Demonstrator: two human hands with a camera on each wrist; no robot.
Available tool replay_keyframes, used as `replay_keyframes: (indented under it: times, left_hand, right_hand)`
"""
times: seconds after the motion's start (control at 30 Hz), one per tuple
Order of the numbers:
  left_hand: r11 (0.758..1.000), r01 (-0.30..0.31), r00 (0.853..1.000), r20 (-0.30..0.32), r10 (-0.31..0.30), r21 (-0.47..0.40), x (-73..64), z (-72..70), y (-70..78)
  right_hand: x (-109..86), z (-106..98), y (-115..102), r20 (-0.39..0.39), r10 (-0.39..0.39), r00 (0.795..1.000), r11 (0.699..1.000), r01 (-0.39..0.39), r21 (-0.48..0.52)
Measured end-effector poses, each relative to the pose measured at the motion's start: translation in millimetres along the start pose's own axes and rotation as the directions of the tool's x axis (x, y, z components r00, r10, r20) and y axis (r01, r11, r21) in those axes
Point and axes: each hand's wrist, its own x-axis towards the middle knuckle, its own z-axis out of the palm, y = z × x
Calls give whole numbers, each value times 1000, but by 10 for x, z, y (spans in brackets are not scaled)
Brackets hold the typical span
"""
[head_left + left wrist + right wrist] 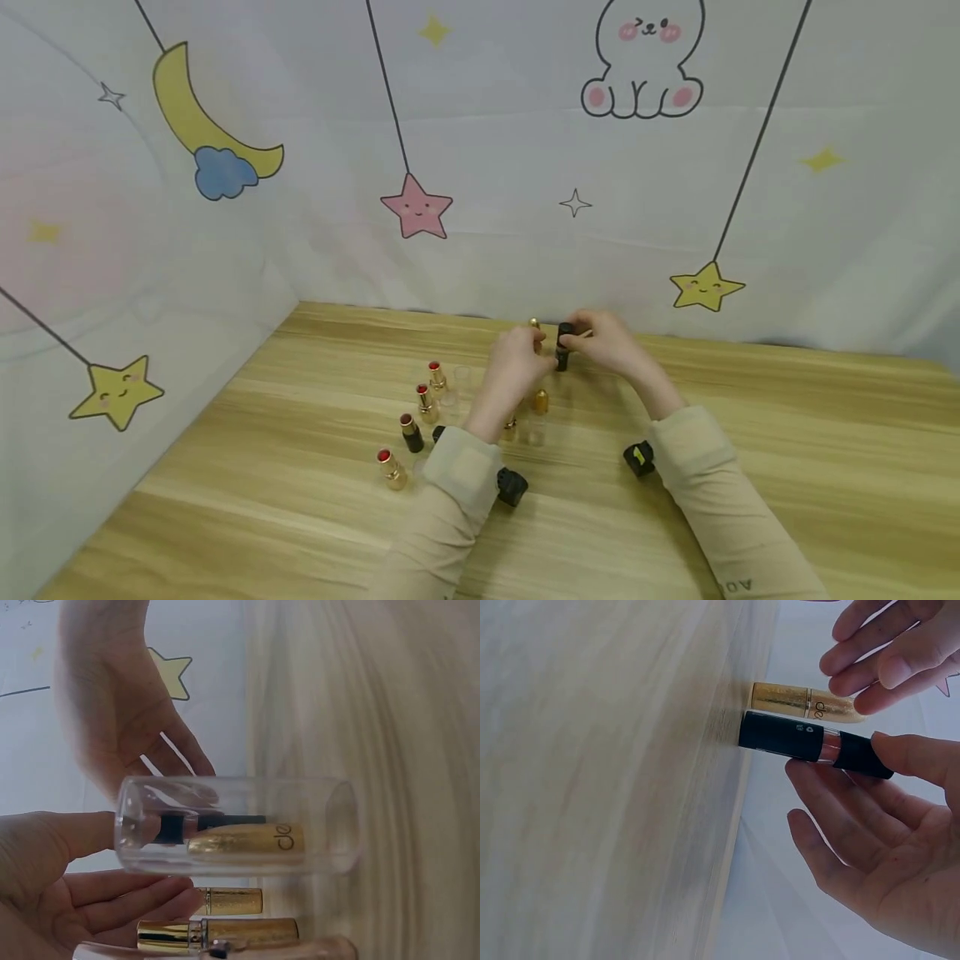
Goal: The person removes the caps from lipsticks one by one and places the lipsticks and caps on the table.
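My right hand (606, 342) pinches the upper part of an upright black lipstick tube (784, 736) between thumb and fingers. A narrow pinkish band shows between the tube's two black parts. Just left of it is my left hand (513, 367), its fingers fairly straight and nothing in its grasp. Right beside the black tube, a gold lipstick (780, 700) with a rounded top stands close to the left fingertips. Nearer the left wrist, a clear cap (330, 802) overlaps a gold tube (270, 841) in the left wrist view.
Uncapped lipsticks (426, 402) with red tips stand in a slanting row on the left, clear caps (461, 379) among them. Black blocky devices (512, 487) sit by both cuffs. A cartoon-printed cloth (495, 150) hangs behind the wooden table (247, 442).
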Motion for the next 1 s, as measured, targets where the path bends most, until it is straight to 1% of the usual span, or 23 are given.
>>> replay_keyframes:
  times: [0.07,0.13,0.23,0.33,0.4,0.5,0.6,0.7,0.77,1.0]
  left_hand:
    - [1000,-7,1000,-2,7,0,5,27,2]
    - [1000,3,1000,-3,-3,-4,14,54,5]
    - [1000,23,1000,-7,-23,18,24,89,18]
    - [998,26,1000,-9,-26,48,33,114,38]
    - [998,13,1000,-12,-12,59,36,129,44]
    - [999,-16,999,-32,17,45,34,142,50]
    - [999,-52,997,-59,52,-6,28,122,37]
    - [995,-83,994,-77,78,-63,20,105,34]
    - [992,-97,992,-85,90,-85,18,99,36]
    - [988,-130,987,-104,122,-78,14,95,57]
  right_hand:
    - [-18,-2,5,-4,8,1000,1000,-8,5]
    - [-35,-1,4,-7,13,1000,1000,-13,22]
    - [-57,5,0,-13,7,1000,999,-7,46]
    - [-84,-3,-9,-23,16,1000,997,-14,72]
    - [-103,-21,-12,-25,28,999,994,-26,103]
    - [-140,-64,-29,-27,57,998,984,-51,173]
    - [-158,-94,-81,-32,68,997,972,-59,229]
    - [-175,-132,-127,-41,72,997,964,-59,260]
    - [-183,-154,-144,-47,78,996,958,-61,279]
    - [-225,-207,-184,-80,76,994,933,-42,358]
